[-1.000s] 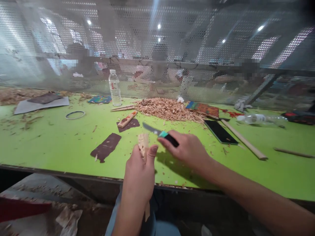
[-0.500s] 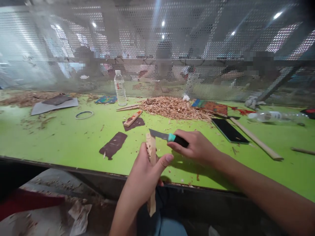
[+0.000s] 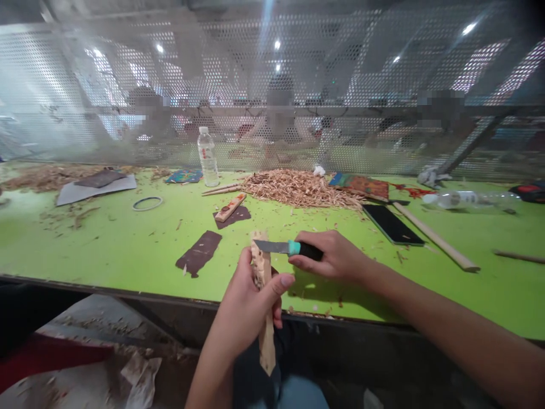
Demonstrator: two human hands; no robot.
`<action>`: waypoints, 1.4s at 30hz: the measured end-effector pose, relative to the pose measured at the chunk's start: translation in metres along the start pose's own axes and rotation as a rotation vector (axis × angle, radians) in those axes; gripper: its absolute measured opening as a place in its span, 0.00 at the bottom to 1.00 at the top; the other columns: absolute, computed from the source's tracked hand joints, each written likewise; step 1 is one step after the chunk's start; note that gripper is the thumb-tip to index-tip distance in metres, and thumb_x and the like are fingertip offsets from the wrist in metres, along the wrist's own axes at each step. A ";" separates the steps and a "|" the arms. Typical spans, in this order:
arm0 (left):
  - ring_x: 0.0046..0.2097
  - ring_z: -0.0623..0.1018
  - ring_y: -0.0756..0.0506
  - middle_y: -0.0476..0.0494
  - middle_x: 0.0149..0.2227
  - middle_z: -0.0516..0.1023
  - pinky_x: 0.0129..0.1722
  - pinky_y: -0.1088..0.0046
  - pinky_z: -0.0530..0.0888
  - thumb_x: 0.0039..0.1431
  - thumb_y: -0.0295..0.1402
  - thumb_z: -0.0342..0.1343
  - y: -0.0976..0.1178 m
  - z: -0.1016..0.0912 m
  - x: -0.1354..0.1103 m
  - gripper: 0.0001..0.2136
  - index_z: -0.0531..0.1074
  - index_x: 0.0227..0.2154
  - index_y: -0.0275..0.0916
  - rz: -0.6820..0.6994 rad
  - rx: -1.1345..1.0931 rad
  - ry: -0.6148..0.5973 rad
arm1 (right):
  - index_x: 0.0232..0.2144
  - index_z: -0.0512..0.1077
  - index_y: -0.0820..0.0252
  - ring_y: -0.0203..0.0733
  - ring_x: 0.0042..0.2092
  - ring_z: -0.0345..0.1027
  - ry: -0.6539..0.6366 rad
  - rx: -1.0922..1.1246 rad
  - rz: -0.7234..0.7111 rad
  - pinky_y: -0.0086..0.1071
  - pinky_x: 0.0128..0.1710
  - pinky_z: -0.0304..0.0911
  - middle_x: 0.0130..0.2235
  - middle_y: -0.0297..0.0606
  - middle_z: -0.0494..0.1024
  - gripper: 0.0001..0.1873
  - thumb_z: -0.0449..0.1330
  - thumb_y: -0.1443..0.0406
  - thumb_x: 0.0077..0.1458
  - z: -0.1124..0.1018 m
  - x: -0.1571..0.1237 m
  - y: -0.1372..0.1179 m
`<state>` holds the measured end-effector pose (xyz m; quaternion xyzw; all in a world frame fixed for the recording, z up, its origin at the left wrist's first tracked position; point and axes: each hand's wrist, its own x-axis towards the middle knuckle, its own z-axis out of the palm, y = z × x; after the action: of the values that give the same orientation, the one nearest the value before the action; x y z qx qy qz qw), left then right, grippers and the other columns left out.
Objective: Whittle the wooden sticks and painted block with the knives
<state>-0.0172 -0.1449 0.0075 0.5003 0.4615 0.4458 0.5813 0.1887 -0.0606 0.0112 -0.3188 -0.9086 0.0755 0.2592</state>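
My left hand (image 3: 251,295) is wrapped round a pale, partly carved strip of wood (image 3: 267,341) with notched edges, held upright at the table's front edge. The fingers of my right hand (image 3: 332,253) close round the black and teal handle of a carving knife (image 3: 275,246). Its blade lies across the upper part of the wood, just above my left thumb. Beyond them a small wooden piece with orange marks (image 3: 231,208) rests on a dark sheet of sandpaper (image 3: 242,217). A second sandpaper sheet (image 3: 199,253) lies left of my left hand.
Behind stand a heap of wood shavings (image 3: 298,187) and a water bottle (image 3: 208,159). To the right lie a phone (image 3: 392,225), a wooden rod (image 3: 438,238) and a bottle on its side (image 3: 468,199). A perforated metal screen (image 3: 238,74) closes off the back, with people beyond it.
The knife blade has moved down from the tip of the wood onto its upper face. The wood has tilted slightly in my left hand, its lower end shifting right.
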 end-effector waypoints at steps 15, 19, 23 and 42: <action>0.15 0.64 0.54 0.62 0.19 0.62 0.14 0.81 0.63 0.59 0.52 0.62 -0.003 0.004 -0.002 0.22 0.59 0.40 0.44 0.035 0.120 0.098 | 0.31 0.70 0.58 0.36 0.26 0.63 -0.042 -0.066 -0.139 0.29 0.27 0.50 0.24 0.33 0.71 0.24 0.52 0.46 0.68 0.001 -0.002 -0.007; 0.17 0.61 0.54 0.63 0.20 0.59 0.18 0.79 0.62 0.61 0.52 0.60 -0.007 0.001 0.000 0.20 0.62 0.40 0.43 0.061 0.134 0.068 | 0.32 0.70 0.58 0.37 0.25 0.63 -0.031 -0.117 -0.204 0.30 0.27 0.50 0.24 0.33 0.72 0.23 0.50 0.49 0.70 0.003 -0.002 -0.009; 0.21 0.67 0.51 0.58 0.20 0.63 0.22 0.78 0.65 0.61 0.50 0.60 -0.005 0.001 0.002 0.17 0.66 0.38 0.42 0.078 0.172 0.100 | 0.32 0.70 0.59 0.37 0.25 0.65 0.015 -0.175 -0.232 0.31 0.27 0.50 0.24 0.34 0.73 0.24 0.48 0.49 0.71 0.004 -0.003 -0.009; 0.37 0.78 0.41 0.45 0.34 0.78 0.36 0.69 0.68 0.66 0.52 0.53 -0.004 0.009 0.007 0.17 0.67 0.37 0.41 0.152 0.364 0.350 | 0.31 0.71 0.59 0.39 0.25 0.67 0.172 -0.316 -0.046 0.32 0.26 0.49 0.25 0.38 0.77 0.28 0.47 0.46 0.71 0.011 -0.008 -0.022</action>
<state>-0.0065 -0.1402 0.0031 0.5453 0.5887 0.4775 0.3579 0.1764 -0.0824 0.0053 -0.3400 -0.8907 -0.1018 0.2841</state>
